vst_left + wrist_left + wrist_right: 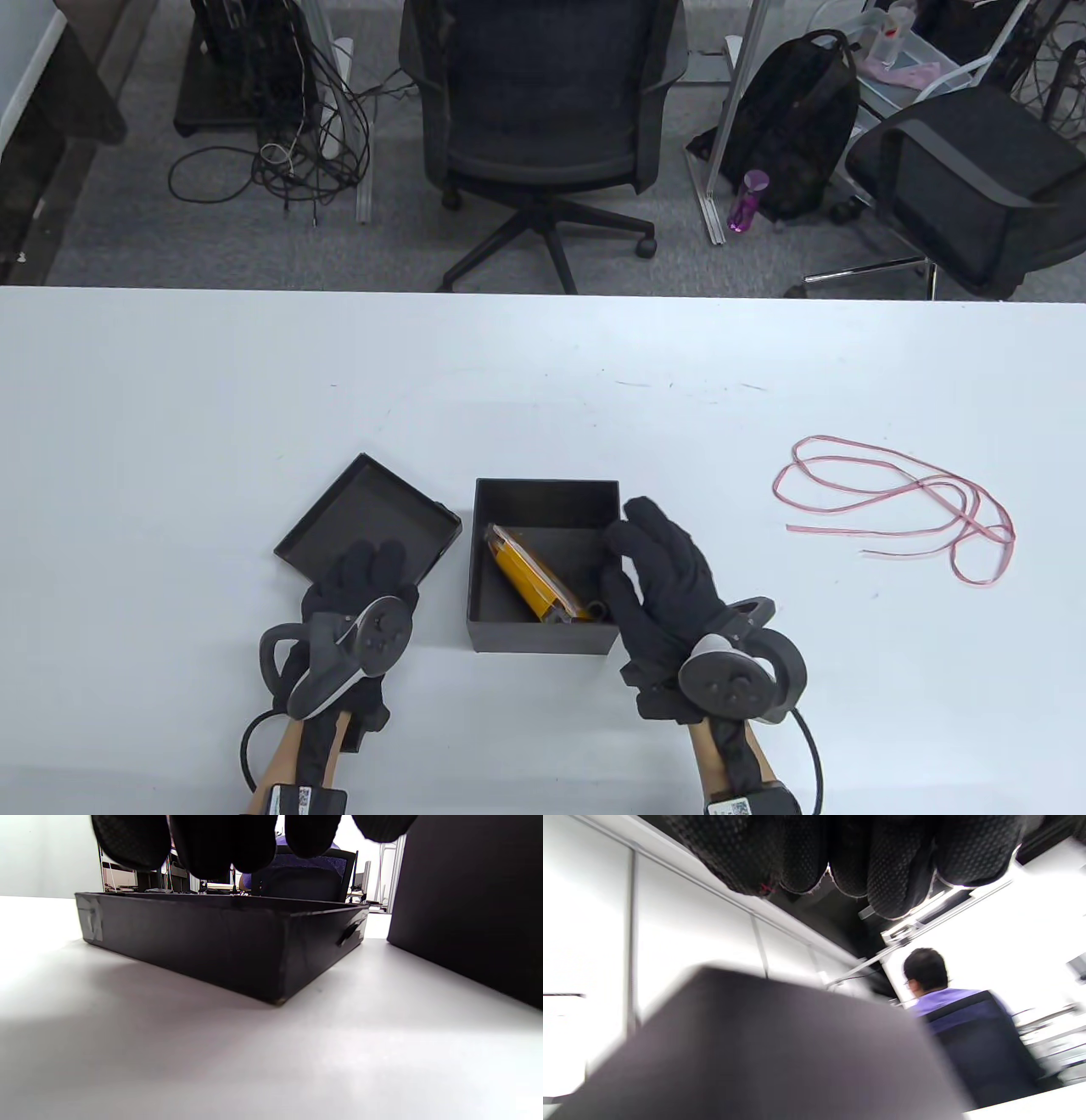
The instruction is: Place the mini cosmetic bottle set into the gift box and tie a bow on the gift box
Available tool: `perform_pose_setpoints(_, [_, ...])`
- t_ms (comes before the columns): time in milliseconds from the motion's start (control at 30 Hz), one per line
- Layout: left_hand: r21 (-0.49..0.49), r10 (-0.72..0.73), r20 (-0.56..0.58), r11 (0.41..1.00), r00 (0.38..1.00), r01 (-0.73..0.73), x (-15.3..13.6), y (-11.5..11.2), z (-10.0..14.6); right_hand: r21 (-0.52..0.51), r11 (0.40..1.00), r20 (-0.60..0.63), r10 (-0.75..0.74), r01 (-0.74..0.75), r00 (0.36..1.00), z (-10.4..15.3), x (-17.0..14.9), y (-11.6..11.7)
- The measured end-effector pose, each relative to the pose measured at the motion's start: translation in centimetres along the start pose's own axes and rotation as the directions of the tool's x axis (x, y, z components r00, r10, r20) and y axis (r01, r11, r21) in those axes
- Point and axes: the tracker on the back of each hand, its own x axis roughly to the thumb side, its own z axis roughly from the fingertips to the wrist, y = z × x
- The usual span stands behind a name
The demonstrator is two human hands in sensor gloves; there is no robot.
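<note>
an office fills the top of the table view: grey carpet, a black mesh chair at upper centre, a backpack at upper right, tangled cables at upper left. below it a smooth white table spans the whole lower frame.

at lower centre stands the box, square, matte black card, open at the top. just left of it, apart from it, lies the lid, shallow and turned hollow side up. inside the box the bottle set lies on a slant, a glossy clear packet with yellow contents and a dark end toward the near wall. at right of the frame, well apart, a thin pink ribbon lies in loose loops.

the left hand in its black knit glove rests over the lid's near corner, fingers straight, holding nothing. the right hand lies at the box's right wall, fingers relaxed and spread above the rim, gripping nothing.

the left wrist view alone shows the lid's scuffed side, a taped corner, and the box wall at right. the right wrist view, blurred, shows the dotted glove fingertips, the box from below, and a seated person in purple.
</note>
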Motion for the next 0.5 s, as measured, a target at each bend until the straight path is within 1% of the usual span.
perform_pose_setpoints(100, [-0.051, -0.052, -0.021, 0.997, 0.998, 0.051, 0.1, -0.3, -0.2, 0.033, 0.988, -0.110, 0.156, -0.153, 0.982, 0.1, -2.1, -0.5])
perform_pose_setpoints(167, [-0.093, -0.086, -0.031, 0.992, 0.996, 0.083, 0.1, -0.5, -0.3, 0.058, 0.982, -0.160, 0.190, -0.183, 0.969, 0.3, -3.3, -0.5])
perform_pose_setpoints(267, [-0.162, -0.125, -0.051, 0.980, 0.991, 0.115, 0.2, -1.0, -0.6, 0.096, 0.985, -0.233, 0.164, -0.146, 0.958, 0.7, -5.1, -0.2])
perform_pose_setpoints(333, [-0.200, -0.143, -0.059, 0.971, 0.988, 0.128, 0.2, -1.2, -0.7, 0.125, 0.988, -0.275, 0.126, -0.094, 0.953, 0.9, -5.9, 0.1])
perform_pose_setpoints(433, [-0.231, -0.167, -0.068, 0.962, 0.984, 0.147, 0.3, -1.6, -0.9, 0.148, 0.988, -0.314, 0.090, -0.045, 0.945, 1.2, -6.8, 0.6])
perform_pose_setpoints(500, [-0.235, -0.177, -0.065, 0.959, 0.982, 0.157, 0.4, -1.7, -0.9, 0.164, 0.985, -0.319, 0.102, -0.051, 0.942, 1.4, -7.0, 0.8])
